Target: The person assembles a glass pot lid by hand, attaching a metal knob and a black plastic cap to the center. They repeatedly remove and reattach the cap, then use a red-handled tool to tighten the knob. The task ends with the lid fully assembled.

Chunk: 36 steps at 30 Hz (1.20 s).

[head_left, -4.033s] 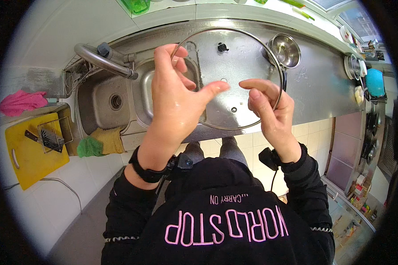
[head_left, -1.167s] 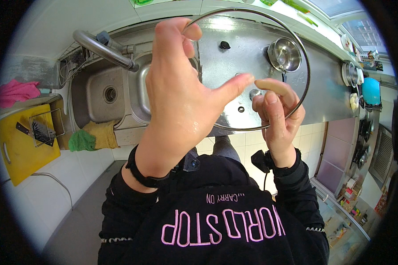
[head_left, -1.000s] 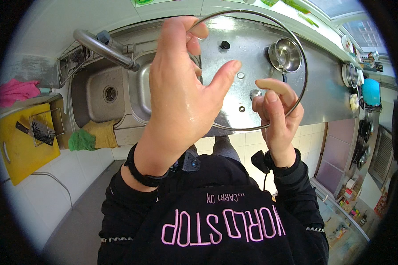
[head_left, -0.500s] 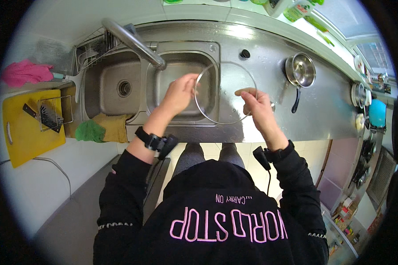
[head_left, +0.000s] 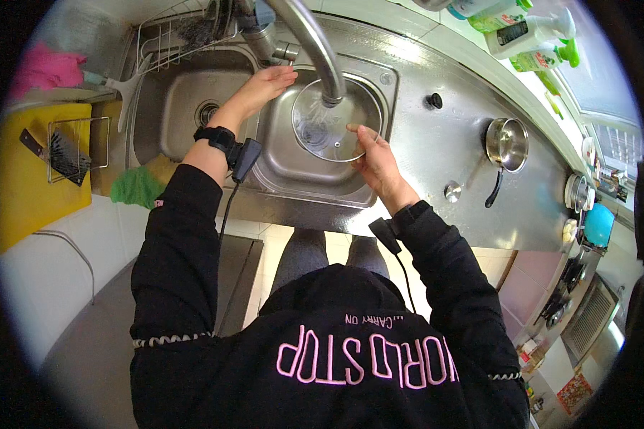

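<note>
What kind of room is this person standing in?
Most likely a kitchen: there's a metal double sink with a curved tap, a small black-handled pot on the steel counter, and a yellow cutting board.

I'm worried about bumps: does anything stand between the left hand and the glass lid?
Nothing visible stands between the left hand and the left rim of the glass lid. The metal faucet spout, though, hangs over the lid's far part.

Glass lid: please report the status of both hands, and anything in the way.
Right hand holding glass lid by its rim. Left hand beside faucet body, contact unclear. Lid over right sink basin; faucet spout overhangs it.
</note>
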{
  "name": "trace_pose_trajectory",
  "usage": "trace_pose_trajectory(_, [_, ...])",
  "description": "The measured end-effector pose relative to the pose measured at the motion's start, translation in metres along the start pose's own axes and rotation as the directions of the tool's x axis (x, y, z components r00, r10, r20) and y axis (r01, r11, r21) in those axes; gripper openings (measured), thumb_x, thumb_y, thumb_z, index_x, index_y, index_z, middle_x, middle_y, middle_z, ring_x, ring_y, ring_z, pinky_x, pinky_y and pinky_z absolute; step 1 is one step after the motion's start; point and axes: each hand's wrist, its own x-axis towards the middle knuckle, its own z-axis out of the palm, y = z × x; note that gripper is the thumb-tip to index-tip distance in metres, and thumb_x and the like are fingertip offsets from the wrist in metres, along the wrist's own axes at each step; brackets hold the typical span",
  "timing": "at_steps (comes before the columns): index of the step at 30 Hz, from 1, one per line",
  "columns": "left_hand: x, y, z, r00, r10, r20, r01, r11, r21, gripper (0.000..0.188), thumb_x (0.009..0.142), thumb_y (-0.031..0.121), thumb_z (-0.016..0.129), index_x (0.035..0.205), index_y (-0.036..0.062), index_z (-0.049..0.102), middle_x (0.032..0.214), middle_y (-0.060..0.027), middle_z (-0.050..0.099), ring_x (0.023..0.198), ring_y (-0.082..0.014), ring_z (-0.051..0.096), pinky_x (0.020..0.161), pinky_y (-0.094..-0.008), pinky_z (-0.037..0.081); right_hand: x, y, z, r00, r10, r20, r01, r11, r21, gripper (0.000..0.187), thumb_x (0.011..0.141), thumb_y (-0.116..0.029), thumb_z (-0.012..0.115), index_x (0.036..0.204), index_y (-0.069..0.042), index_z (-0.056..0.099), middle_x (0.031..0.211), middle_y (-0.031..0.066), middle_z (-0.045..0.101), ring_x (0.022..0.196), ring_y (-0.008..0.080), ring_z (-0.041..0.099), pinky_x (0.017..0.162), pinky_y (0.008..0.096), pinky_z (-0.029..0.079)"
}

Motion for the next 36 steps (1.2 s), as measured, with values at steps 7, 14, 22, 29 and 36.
trace_pose_trajectory(7, [-0.013,-0.005,0.005,1.000,-0.011,0.007,0.012,0.988,-0.157,0.056,0.099,0.024,0.068,0.144,-0.0016,0.049,0.138,-0.0128,0.059,0.128,-0.0211,0.058,0.108,-0.0344,0.048,0.006,0.004,0.009,0.987,0.125,0.101,-0.130,0.990,0.051,0.027,0.106,-0.032,0.058,0.119,-0.012,0.070,0.070,-0.0060,0.052,0.052,0.0080,0.039,0.053,0.0257,0.036])
trace_pose_trajectory(14, [-0.052,-0.027,0.058,0.989,-0.026,-0.142,0.009,0.993,-0.121,0.048,0.083,0.016,0.084,0.121,-0.0017,0.059,0.093,-0.0092,0.071,0.087,-0.0182,0.071,0.072,-0.0336,0.059,0.017,0.001,0.041,0.998,-0.035,0.046,0.030,0.994,0.104,0.019,0.104,-0.027,0.061,0.117,-0.015,0.067,0.067,-0.0094,0.042,0.056,0.0060,0.037,0.055,0.0251,0.034])
trace_pose_trajectory(22, [-0.027,-0.038,0.090,0.792,0.034,-0.610,0.312,0.836,0.451,0.079,0.086,0.069,0.064,0.115,-0.0039,0.059,0.104,-0.0199,0.073,0.099,-0.0346,0.071,0.083,-0.0502,0.054,0.011,0.002,0.030,0.897,-0.441,0.033,0.420,0.824,-0.380,0.022,0.102,-0.016,0.061,0.123,-0.012,0.066,0.088,-0.0023,0.066,0.068,0.0137,0.058,0.061,0.0309,0.047])
trace_pose_trajectory(29, [-0.050,-0.036,0.095,0.983,-0.181,0.037,0.149,0.655,-0.741,0.056,0.103,0.036,0.054,0.145,0.0010,0.043,0.145,-0.0208,0.054,0.131,-0.0362,0.057,0.100,-0.0578,0.048,0.001,-0.018,0.019,0.603,-0.483,0.635,0.504,-0.386,-0.772,0.053,0.085,-0.012,0.067,0.137,-0.009,0.058,0.091,0.0100,0.069,0.082,0.0308,0.069,0.079,0.0428,0.053])
trace_pose_trajectory(36, [-0.085,-0.070,0.106,0.993,0.092,0.077,0.036,0.384,-0.923,0.050,0.103,0.006,0.052,0.150,0.0198,0.045,0.145,-0.0205,0.055,0.131,-0.0341,0.058,0.109,-0.0633,0.045,0.000,-0.031,0.007,0.704,-0.357,0.614,0.583,-0.205,-0.786,0.098,0.071,-0.008,0.083,0.154,-0.003,0.031,0.094,0.0185,0.069,0.085,0.0388,0.068,0.078,0.0439,0.053])
